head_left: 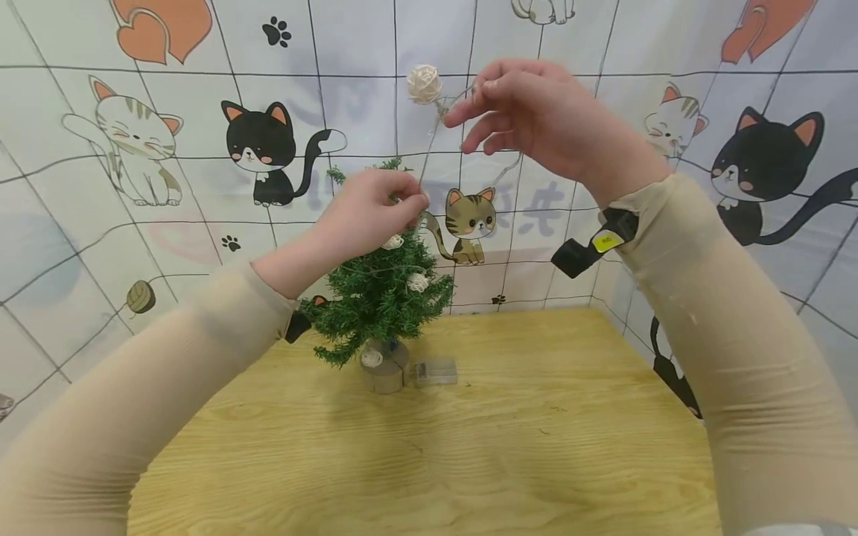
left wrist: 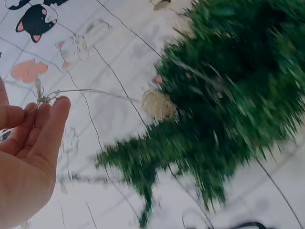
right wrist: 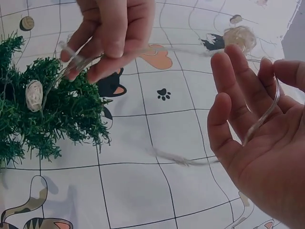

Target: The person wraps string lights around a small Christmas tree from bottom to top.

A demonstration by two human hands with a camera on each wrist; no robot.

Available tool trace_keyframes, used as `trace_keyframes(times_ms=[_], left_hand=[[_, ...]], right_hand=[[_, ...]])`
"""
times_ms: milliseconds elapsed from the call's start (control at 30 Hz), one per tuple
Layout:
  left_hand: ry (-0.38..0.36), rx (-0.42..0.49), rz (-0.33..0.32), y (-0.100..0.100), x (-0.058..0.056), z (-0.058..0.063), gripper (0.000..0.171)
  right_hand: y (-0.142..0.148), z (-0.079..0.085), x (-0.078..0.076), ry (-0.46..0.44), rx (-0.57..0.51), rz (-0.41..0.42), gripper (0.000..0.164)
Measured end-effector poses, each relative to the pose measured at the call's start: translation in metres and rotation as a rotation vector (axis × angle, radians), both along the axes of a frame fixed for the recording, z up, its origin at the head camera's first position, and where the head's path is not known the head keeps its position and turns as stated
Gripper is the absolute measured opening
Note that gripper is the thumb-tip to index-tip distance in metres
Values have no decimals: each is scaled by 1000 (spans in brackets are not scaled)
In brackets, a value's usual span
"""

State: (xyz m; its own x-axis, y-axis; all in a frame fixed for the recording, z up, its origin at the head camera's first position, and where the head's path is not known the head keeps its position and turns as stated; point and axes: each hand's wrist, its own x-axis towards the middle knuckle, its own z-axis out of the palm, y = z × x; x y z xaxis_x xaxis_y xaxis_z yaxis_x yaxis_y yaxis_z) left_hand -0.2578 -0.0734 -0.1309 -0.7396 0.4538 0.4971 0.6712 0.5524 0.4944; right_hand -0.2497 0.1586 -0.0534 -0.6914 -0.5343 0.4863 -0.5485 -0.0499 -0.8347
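A string of lights with white woven balls is wound on a small green artificial tree (head_left: 395,298). Just in front of the treetop, my left hand (head_left: 365,212) pinches its thin clear wire (head_left: 429,152) between thumb and fingertips. Higher and to the right, my right hand (head_left: 536,119) pinches another stretch of wire with thumb and index finger, other fingers loosely bent. One woven ball (head_left: 424,84) stands in the air left of the right fingertips. In the right wrist view the wire (right wrist: 262,117) crosses the right palm. Another ball (left wrist: 158,105) sits at the tree's edge.
The tree's round base (head_left: 385,378) stands on a wooden table (head_left: 536,424), with a ball (head_left: 372,359) against it. Right of the base lies a clear battery box (head_left: 437,371). Behind hangs a white gridded cloth (head_left: 362,112) printed with cats.
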Motion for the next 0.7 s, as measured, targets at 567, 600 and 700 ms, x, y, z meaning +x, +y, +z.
trace_keyframes(times_ms=[567,600,700], left_hand=[[323,-72,260,-66,13,15,25],[297,-57,247,-66,15,14,24],[265,-43,187,-64,18,12,22]], right_hand=[[-20,-10,-26,-86,35,36,18],[-20,-10,-27,-91,43,42,18],[-19,-9,-26,-87,46,84,17]])
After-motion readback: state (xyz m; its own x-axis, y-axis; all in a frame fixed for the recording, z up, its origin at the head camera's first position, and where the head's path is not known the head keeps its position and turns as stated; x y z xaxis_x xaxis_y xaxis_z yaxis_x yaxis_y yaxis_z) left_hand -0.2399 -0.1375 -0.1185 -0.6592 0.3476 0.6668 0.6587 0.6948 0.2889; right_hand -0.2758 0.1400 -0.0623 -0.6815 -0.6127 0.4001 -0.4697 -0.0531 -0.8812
